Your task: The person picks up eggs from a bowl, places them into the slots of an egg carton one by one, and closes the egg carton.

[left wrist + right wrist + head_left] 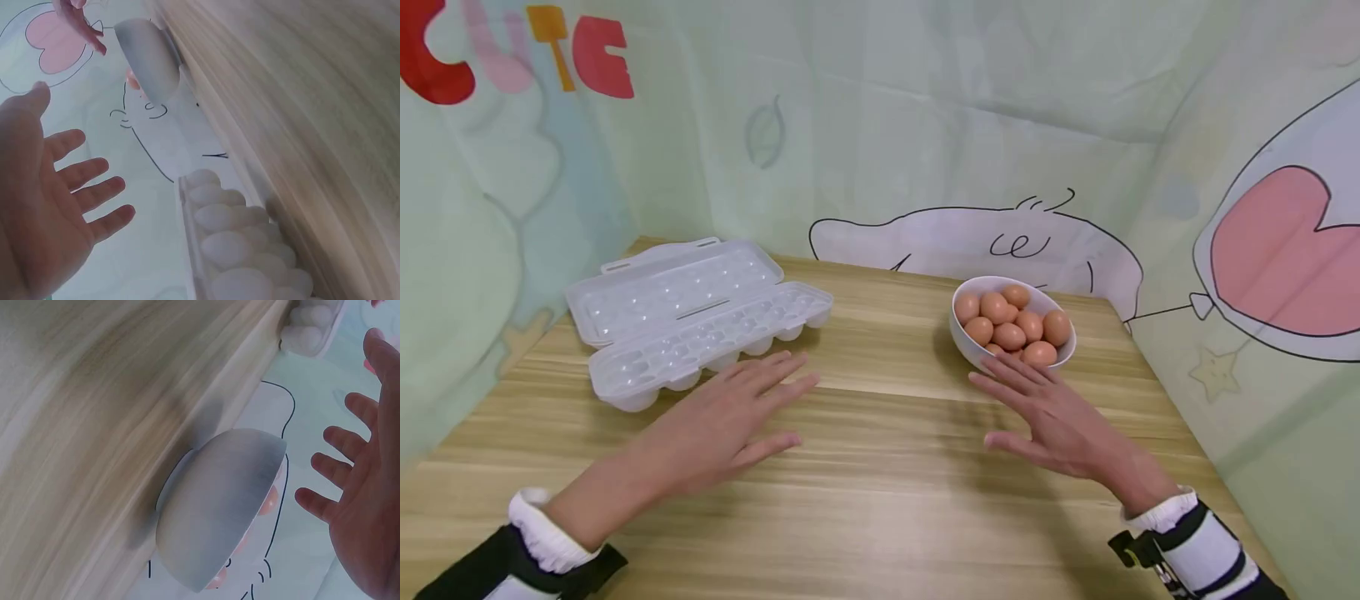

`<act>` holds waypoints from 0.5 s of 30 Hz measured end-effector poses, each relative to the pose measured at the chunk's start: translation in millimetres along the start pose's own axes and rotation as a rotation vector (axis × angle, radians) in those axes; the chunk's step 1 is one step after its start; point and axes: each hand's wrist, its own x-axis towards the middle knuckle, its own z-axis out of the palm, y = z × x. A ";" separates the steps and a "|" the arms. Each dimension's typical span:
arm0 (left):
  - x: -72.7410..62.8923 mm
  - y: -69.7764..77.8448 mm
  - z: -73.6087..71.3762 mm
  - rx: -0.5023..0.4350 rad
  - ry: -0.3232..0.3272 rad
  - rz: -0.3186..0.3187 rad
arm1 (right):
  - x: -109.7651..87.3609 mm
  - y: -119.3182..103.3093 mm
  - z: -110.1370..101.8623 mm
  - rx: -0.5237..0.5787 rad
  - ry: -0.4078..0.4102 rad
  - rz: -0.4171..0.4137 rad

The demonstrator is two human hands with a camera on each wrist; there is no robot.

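Observation:
An egg carton (pixel 711 337) of clear plastic lies with its lid raised on the left of the table; its cups hold no eggs. My left hand (pixel 730 421) hovers just in front of the carton, fingers straight and spread, holding nothing. On the right stands a white bowl (pixel 964 343) heaped with brown eggs (pixel 1009 337). Close before that bowl, my right hand (pixel 1060 425) is held above the table with its fingers extended and nothing in them. The right wrist view shows the bowl's side (pixel 219 500) apart from the fingers.
The wood-grain table (pixel 880 500) meets a printed cloth backdrop (pixel 880 125) at the back and along both sides. A cartoon balloon with a pink heart (pixel 1277 258) is printed on the right side. Between carton and bowl lies bare tabletop.

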 end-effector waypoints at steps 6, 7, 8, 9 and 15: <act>-0.1 -10.0 -13.4 0.001 0.084 -0.045 | -0.1 5.6 -2.8 0.008 0.035 0.004; -0.6 -11.6 -15.6 0.003 0.086 -0.057 | -0.4 6.7 -3.1 0.011 0.037 0.007; -1.3 -13.4 -17.7 0.007 0.087 -0.070 | -0.6 7.8 -3.5 0.012 0.038 0.011; -1.9 -15.6 -19.8 0.009 0.089 -0.078 | -0.7 8.7 -4.0 0.012 0.039 0.015; -7.6 -33.4 -31.3 0.026 0.137 -0.126 | -1.1 14.3 -7.2 0.014 0.045 0.032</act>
